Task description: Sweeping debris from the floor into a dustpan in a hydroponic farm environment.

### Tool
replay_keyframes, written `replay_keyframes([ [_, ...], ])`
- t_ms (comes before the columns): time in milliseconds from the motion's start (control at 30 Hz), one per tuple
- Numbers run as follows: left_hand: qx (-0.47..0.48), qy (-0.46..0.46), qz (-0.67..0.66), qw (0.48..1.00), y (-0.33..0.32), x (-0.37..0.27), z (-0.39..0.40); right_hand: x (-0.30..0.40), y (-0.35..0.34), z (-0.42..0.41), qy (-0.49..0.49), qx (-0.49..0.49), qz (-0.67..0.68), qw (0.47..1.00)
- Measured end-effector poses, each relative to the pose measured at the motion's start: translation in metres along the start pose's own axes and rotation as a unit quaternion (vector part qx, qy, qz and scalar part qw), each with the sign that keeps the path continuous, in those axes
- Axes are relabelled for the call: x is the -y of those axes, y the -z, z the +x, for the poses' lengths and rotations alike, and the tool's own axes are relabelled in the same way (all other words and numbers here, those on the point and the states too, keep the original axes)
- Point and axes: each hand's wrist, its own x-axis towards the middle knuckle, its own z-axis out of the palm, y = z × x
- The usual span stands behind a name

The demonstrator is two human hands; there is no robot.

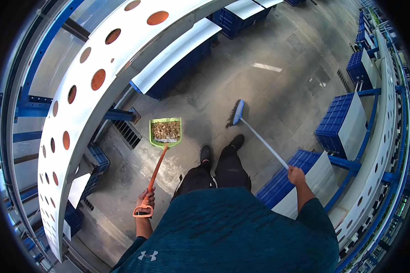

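Note:
My left hand (147, 198) grips the orange handle (158, 166) of a long-handled dustpan, below its loop end. The green pan (181, 131) at the far end holds a pile of dry brown leaf-like debris (165, 130), with a strip of clear plastic-looking material by the handle side. My right hand (296, 175) is closed around the upper end of a pale blue broom handle (264, 143). The blue broom head (239, 112), with dark bristles facing left, is over the concrete floor ahead of my shoes, to the right of the dustpan.
A white hydroponic channel (85, 73) with round holes curves along my left; another (365, 191) runs along my right. Blue crates (335, 116) with white panels stand under both. A floor drain grate (126, 133) and a blue rack foot (134, 115) lie left of the dustpan.

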Motion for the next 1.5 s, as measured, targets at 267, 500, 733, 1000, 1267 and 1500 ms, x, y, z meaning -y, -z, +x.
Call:
replay_keyframes([
  [267,0.049,0.022,0.023,0.998,-0.014,-0.019,0.041,-0.019,0.004,-0.056,0.063,-0.031,0.029,0.997],
  [500,0.044,0.039,0.057,0.997,-0.058,0.001,0.063,0.03,-0.01,-0.03,0.03,0.05,0.0,0.998],
  [733,0.052,0.048,0.05,0.996,-0.101,0.041,0.09,-0.076,0.037,0.002,-0.014,0.023,-0.056,0.998],
  [1000,0.09,0.028,-0.003,0.995,-0.155,0.108,0.116,-0.143,0.064,0.013,0.123,-0.008,-0.029,0.992],
  [1267,0.098,-0.008,0.027,0.995,-0.221,0.142,0.125,0.059,-0.012,0.072,0.162,0.13,0.075,0.975],
  [1500,0.092,0.017,0.055,0.994,-0.26,0.141,0.145,-0.01,-0.031,0.124,0.069,0.12,0.054,0.989],
])
